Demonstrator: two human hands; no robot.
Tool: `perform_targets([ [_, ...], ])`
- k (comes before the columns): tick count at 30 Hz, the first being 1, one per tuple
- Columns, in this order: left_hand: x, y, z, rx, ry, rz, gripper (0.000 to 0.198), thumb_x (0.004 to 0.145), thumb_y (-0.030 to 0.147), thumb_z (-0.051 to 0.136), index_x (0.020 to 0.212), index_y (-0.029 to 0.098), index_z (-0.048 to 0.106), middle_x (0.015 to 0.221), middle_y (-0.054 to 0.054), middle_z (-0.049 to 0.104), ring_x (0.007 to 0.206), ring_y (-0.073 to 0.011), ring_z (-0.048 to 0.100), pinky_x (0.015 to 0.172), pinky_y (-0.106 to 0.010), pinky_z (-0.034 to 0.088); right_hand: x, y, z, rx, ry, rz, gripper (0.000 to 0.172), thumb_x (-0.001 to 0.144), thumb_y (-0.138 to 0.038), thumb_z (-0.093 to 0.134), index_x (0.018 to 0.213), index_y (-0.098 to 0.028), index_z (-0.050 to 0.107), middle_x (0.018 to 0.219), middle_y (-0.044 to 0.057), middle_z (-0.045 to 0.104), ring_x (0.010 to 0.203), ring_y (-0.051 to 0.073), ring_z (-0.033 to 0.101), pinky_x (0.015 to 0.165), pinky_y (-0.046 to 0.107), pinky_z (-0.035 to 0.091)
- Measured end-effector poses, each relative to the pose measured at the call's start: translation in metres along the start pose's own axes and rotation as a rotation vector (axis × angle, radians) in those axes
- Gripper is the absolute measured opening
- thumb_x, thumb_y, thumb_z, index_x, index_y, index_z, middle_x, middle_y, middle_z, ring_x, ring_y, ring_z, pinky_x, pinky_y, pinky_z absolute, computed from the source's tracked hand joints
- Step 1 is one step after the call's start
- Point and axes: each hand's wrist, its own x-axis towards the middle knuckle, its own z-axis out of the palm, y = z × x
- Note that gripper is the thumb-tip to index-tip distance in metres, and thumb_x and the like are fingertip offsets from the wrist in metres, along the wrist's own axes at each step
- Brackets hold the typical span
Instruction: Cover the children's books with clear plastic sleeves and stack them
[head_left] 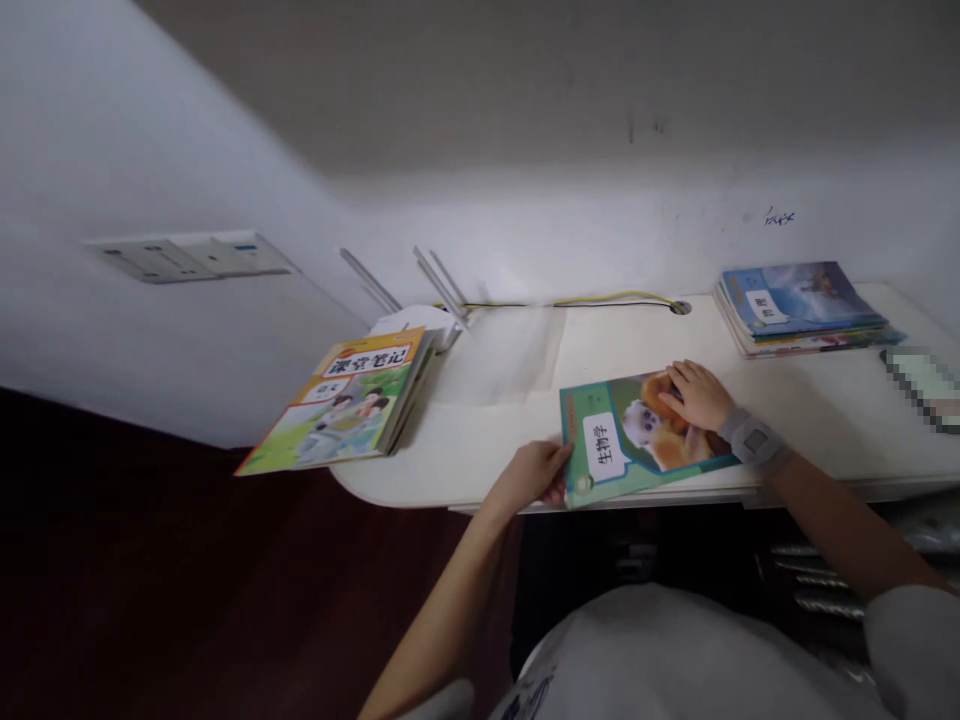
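A green biology textbook [600, 490] with a monkey on its cover lies at the front edge of the white desk [442, 480]. My left hand [531, 474] grips its left edge, thumb near the cover and fingers curled round the side. Flat on the cover's upper right rests my right hand [699, 395], its fingers stretched out over the monkey picture. A grey band [754, 440] circles my right wrist. What lies under the textbook is hidden.
A tilted pile of books, topped by a yellow-green notebook [337, 400], overhangs the desk's left end. Behind it stands a white router [420, 322] with antennas. A blue-topped book stack [802, 300] sits back right, near a phone-like object [926, 385]. Cables [600, 300] run along the wall.
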Motion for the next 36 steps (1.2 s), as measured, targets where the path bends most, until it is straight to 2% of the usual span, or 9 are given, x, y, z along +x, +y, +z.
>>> perform_targets([
  [4,-0.039,-0.026,0.018,-0.117,-0.074,-0.117,0.057,0.077,0.069,0.048,0.058,0.016,0.055,0.045,-0.003,0.057,0.039,-0.0154,0.056,0.041,-0.025,0.043,-0.031,-0.012,-0.004,0.034,0.032,-0.073,0.056,0.091,-0.045,0.042,0.132,-0.008,0.049,0.133,0.019,0.052,0.126,0.032,0.043,0.106,0.047,0.035],
  [11,-0.059,-0.035,0.079,-0.901,0.017,-0.113,0.050,0.063,0.048,0.078,0.096,0.014,0.064,0.075,-0.006,0.073,0.065,-0.0206,0.068,0.055,-0.027,0.052,-0.059,-0.026,-0.018,0.148,0.061,-0.102,0.051,0.089,-0.041,0.048,0.130,-0.012,0.051,0.132,0.017,0.054,0.126,0.029,0.045,0.107,0.048,0.037],
  [14,-0.064,-0.025,0.078,-0.927,0.085,-0.064,0.052,0.062,0.042,0.080,0.102,0.016,0.062,0.080,-0.005,0.074,0.071,-0.0222,0.070,0.057,-0.027,0.054,-0.060,-0.006,-0.019,0.202,0.061,-0.107,0.044,0.092,-0.034,0.043,0.129,-0.012,0.053,0.132,0.016,0.055,0.125,0.026,0.048,0.106,0.044,0.039],
  [19,-0.048,0.004,0.043,-0.916,0.124,0.033,0.047,0.060,0.038,0.081,0.097,0.016,0.064,0.078,-0.004,0.074,0.071,-0.0221,0.070,0.057,-0.027,0.055,-0.085,0.056,-0.015,0.174,0.136,0.069,0.040,0.093,-0.023,0.033,0.124,-0.014,0.057,0.124,0.013,0.062,0.121,0.025,0.053,0.103,0.046,0.042],
  [22,-0.008,0.043,0.035,-0.979,0.100,0.134,0.039,0.061,0.030,0.080,0.093,0.014,0.065,0.075,-0.004,0.073,0.072,-0.0217,0.070,0.061,-0.027,0.056,-0.103,0.078,-0.014,0.092,0.169,0.175,0.038,0.092,-0.022,0.035,0.119,-0.011,0.060,0.123,0.017,0.062,0.120,0.027,0.053,0.102,0.046,0.042],
  [25,0.049,0.108,0.050,-1.066,0.023,0.271,0.022,0.067,0.021,0.074,0.085,0.013,0.064,0.075,-0.005,0.073,0.075,-0.0204,0.070,0.068,-0.028,0.057,-0.109,0.079,-0.014,0.023,0.160,0.204,0.036,0.092,-0.023,0.039,0.118,-0.012,0.061,0.124,0.017,0.061,0.120,0.029,0.052,0.102,0.047,0.041],
  [31,0.151,0.258,0.132,-0.966,-0.138,0.348,0.013,0.086,0.014,0.053,0.098,0.011,0.059,0.084,-0.008,0.072,0.076,-0.0154,0.069,0.075,-0.028,0.055,-0.103,0.071,-0.014,0.023,0.198,0.224,0.035,0.092,-0.023,0.040,0.118,-0.012,0.061,0.126,0.017,0.060,0.120,0.027,0.052,0.101,0.046,0.042],
  [33,0.173,0.291,0.157,-0.916,-0.149,0.358,0.019,0.090,0.011,0.044,0.105,0.009,0.056,0.081,-0.009,0.072,0.073,-0.0146,0.068,0.074,-0.029,0.054,-0.102,0.071,-0.015,0.032,0.212,0.224,0.035,0.091,-0.023,0.040,0.117,-0.013,0.062,0.124,0.016,0.061,0.119,0.026,0.053,0.101,0.046,0.042],
  [36,0.197,0.314,0.180,-0.825,-0.158,0.385,0.021,0.091,0.014,0.044,0.109,0.007,0.053,0.073,-0.008,0.070,0.068,-0.0146,0.066,0.071,-0.028,0.053,-0.101,0.071,-0.015,0.040,0.239,0.223,0.034,0.090,-0.022,0.041,0.115,-0.014,0.063,0.122,0.015,0.062,0.117,0.026,0.054,0.100,0.047,0.044],
])
